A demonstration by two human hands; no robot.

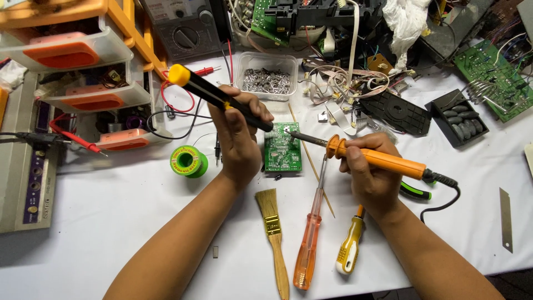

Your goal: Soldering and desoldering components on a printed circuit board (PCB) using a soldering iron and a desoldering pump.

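Note:
My left hand (pixel 240 136) grips a black desoldering pump with a yellow plunger end (pixel 206 91), its tip pointing down at the top of a small green circuit board (pixel 281 149) lying flat on the white table (pixel 111 205). In my right hand (pixel 371 175) is an orange-handled soldering iron (pixel 377 158); its metal tip reaches left and touches the board's upper right corner, close to the pump's tip.
A paintbrush (pixel 273 233), an orange screwdriver (pixel 308 244) and a yellow screwdriver (pixel 350 250) lie near the front. A green solder spool (pixel 189 161) sits left of the board. A clear tub of metal parts (pixel 266 80), cables, more circuit boards and orange storage drawers (pixel 83 55) crowd the back.

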